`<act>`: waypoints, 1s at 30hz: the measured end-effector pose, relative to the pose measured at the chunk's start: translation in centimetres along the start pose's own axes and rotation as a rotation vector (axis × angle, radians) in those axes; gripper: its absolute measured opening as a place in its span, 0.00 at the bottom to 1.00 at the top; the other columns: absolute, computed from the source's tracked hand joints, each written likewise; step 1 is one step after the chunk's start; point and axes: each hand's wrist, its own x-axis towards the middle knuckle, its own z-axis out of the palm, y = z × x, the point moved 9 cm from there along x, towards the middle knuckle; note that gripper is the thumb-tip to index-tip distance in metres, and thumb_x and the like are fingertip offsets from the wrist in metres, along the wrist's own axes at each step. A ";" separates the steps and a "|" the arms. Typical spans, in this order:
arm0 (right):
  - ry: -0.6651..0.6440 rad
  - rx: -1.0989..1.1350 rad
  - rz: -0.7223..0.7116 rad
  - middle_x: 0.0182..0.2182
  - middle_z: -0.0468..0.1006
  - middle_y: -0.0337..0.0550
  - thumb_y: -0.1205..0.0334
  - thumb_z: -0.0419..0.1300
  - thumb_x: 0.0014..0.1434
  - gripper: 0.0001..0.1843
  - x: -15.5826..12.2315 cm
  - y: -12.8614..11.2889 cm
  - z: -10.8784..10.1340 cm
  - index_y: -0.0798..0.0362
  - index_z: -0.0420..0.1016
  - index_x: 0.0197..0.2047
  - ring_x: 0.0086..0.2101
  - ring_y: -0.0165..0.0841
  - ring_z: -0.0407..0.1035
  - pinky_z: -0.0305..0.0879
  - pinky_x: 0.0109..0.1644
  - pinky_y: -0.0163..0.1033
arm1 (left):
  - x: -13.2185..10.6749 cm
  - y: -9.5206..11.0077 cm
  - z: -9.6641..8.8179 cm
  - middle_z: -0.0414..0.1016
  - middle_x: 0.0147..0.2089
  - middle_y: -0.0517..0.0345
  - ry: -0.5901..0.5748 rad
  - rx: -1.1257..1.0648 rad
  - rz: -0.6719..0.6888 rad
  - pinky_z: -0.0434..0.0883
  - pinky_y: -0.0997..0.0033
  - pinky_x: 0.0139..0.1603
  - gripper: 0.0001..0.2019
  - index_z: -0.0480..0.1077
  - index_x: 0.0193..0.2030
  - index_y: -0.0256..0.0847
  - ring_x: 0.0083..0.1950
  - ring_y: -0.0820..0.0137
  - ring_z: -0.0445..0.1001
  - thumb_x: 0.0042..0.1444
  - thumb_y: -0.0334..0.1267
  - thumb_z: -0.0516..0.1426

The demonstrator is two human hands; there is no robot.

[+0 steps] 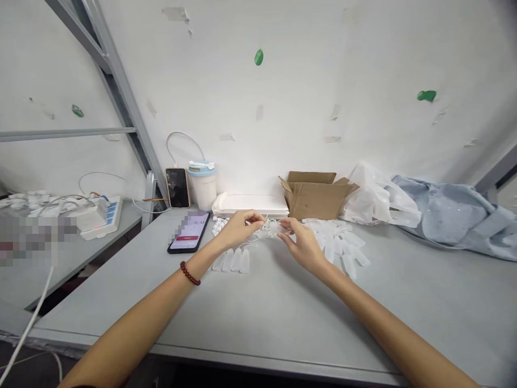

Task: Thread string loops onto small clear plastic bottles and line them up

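My left hand (242, 226), with a dark red bead bracelet (189, 274) on the wrist, is closed in a pinch on a thin white cord (264, 216). Opposite it, my right hand (302, 243) pinches a small translucent plastic piece (280, 228) between thumb and fingers. Behind and between the hands lies a tangle of white cords (268, 231). Several translucent rounded strips (231, 261) sit in a row in front of my left hand, with cord ends above them. A loose pile of similar strips (343, 241) spreads right of my right hand.
A phone (189, 231) lies at the left; another phone (178, 187) leans by a blue-lidded cup (203, 186). At the back stand a white stack (252, 203), an open cardboard box (319, 199), a plastic bag (375, 199) and blue fabric (456, 213). A power strip (105, 218) is on the left table.
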 end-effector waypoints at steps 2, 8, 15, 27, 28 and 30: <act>-0.017 -0.022 -0.024 0.44 0.76 0.50 0.65 0.55 0.56 0.13 -0.1 -0.2 0.2 0.51 0.66 0.46 0.44 0.41 0.72 0.67 0.47 0.48 | -0.1 0.0 0.3 0.74 0.33 0.58 -0.007 0.002 -0.011 0.64 0.73 0.35 0.08 0.72 0.32 0.37 0.33 0.72 0.69 0.53 0.39 0.54; 0.006 -0.072 -0.179 0.43 0.77 0.49 0.67 0.53 0.58 0.14 -0.7 -1.6 0.4 0.52 0.64 0.49 0.41 0.39 0.73 0.70 0.43 0.46 | -0.5 0.2 1.2 0.72 0.33 0.58 -0.070 -0.040 -0.024 0.64 0.73 0.36 0.08 0.71 0.34 0.36 0.35 0.72 0.68 0.53 0.39 0.54; 0.046 -0.124 -0.279 0.43 0.76 0.50 0.67 0.51 0.61 0.16 -1.4 -2.6 0.9 0.50 0.61 0.52 0.39 0.38 0.73 0.71 0.41 0.44 | -1.2 -0.5 1.5 0.74 0.34 0.57 -0.082 -0.106 -0.083 0.65 0.72 0.34 0.12 0.68 0.40 0.38 0.36 0.69 0.71 0.54 0.44 0.55; 0.011 -0.110 -0.293 0.44 0.76 0.49 0.67 0.52 0.60 0.18 -2.3 -3.4 1.4 0.48 0.61 0.54 0.41 0.38 0.73 0.71 0.40 0.44 | -2.0 0.6 1.3 0.78 0.42 0.58 -0.103 0.048 0.029 0.63 0.72 0.33 0.12 0.76 0.41 0.44 0.39 0.68 0.71 0.54 0.44 0.57; 0.005 -0.104 -0.303 0.44 0.75 0.48 0.67 0.52 0.61 0.18 -2.4 -3.5 1.5 0.48 0.61 0.54 0.41 0.38 0.73 0.71 0.40 0.43 | -2.1 0.8 1.3 0.78 0.42 0.59 -0.111 0.052 0.046 0.63 0.72 0.33 0.11 0.76 0.42 0.45 0.39 0.69 0.71 0.54 0.43 0.57; -0.002 -0.093 -0.316 0.44 0.75 0.47 0.67 0.51 0.61 0.19 -2.5 -3.6 1.6 0.46 0.60 0.55 0.40 0.36 0.73 0.71 0.39 0.41 | -2.2 1.0 1.6 0.78 0.42 0.60 -0.131 0.056 0.068 0.63 0.72 0.33 0.11 0.76 0.41 0.46 0.39 0.69 0.71 0.54 0.43 0.57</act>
